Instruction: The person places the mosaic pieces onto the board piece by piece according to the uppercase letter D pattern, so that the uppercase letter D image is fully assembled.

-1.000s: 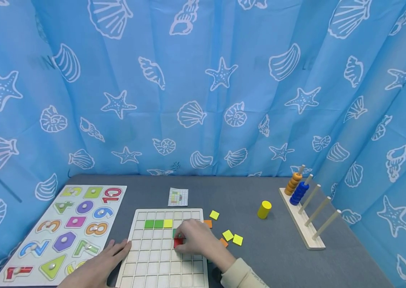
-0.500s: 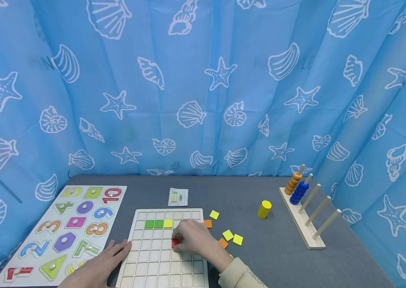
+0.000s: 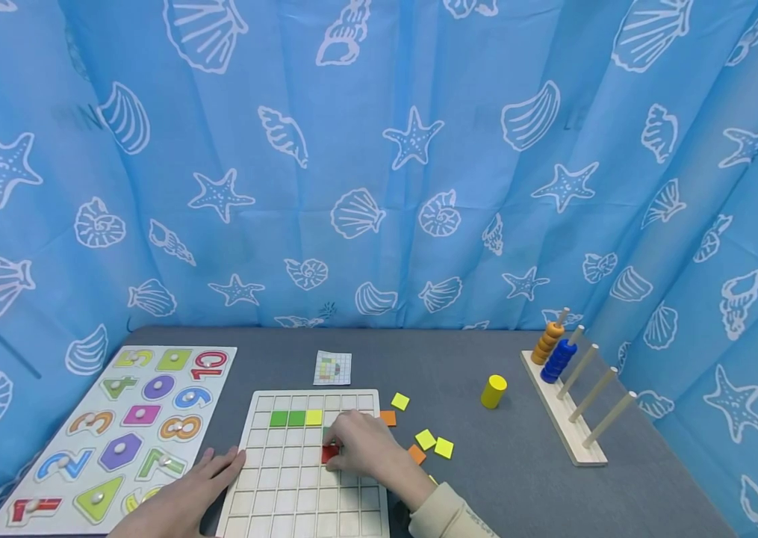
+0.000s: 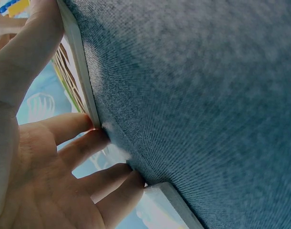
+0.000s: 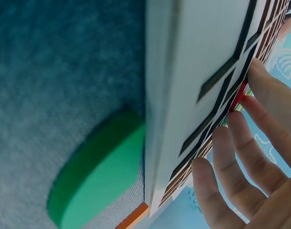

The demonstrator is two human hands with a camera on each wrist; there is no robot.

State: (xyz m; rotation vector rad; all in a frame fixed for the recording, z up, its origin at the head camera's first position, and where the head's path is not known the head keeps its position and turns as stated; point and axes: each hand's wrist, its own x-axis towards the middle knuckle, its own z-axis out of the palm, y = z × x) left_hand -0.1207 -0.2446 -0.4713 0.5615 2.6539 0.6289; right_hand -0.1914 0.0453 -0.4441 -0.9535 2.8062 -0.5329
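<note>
While the left hand rests, fingers fairly straight, at the grid board's left edge, the right hand — the nearer — pinches the red tile between thumb and fingers. It lies over a cell just nearer than a green tile — whether fully seated, I cannot tell.

A grey fabric-topped table is occupied by a white puzzle board, wooden grid board, printed card, yellow and orange square tiles, yellow cylinder and wooden peg-rack.
</note>
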